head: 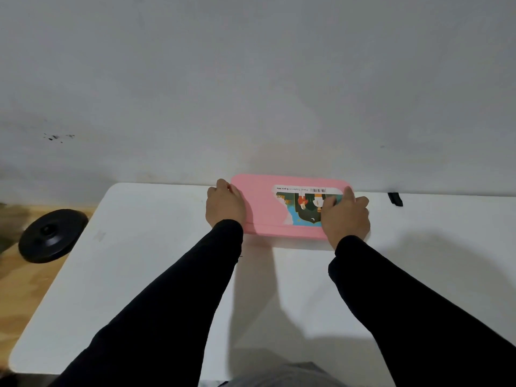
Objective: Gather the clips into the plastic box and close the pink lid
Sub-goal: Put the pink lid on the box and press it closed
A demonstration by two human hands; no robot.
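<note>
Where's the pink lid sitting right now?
In the head view the pink lid lies flat at the far edge of the white table, against the wall, right of centre, with the left hand on its left end and the right hand on its right.

Pink lid (259, 208) looks like matt, smooth plastic, with a glossy printed paper sticker (304, 206), torn along one edge. The table (156, 275) top is smooth, white and faintly sheened. Black sleeves (173, 311) read as soft matt cloth. Round black base (51, 236) shines like glossy plastic on pale wood (16, 283).
</note>
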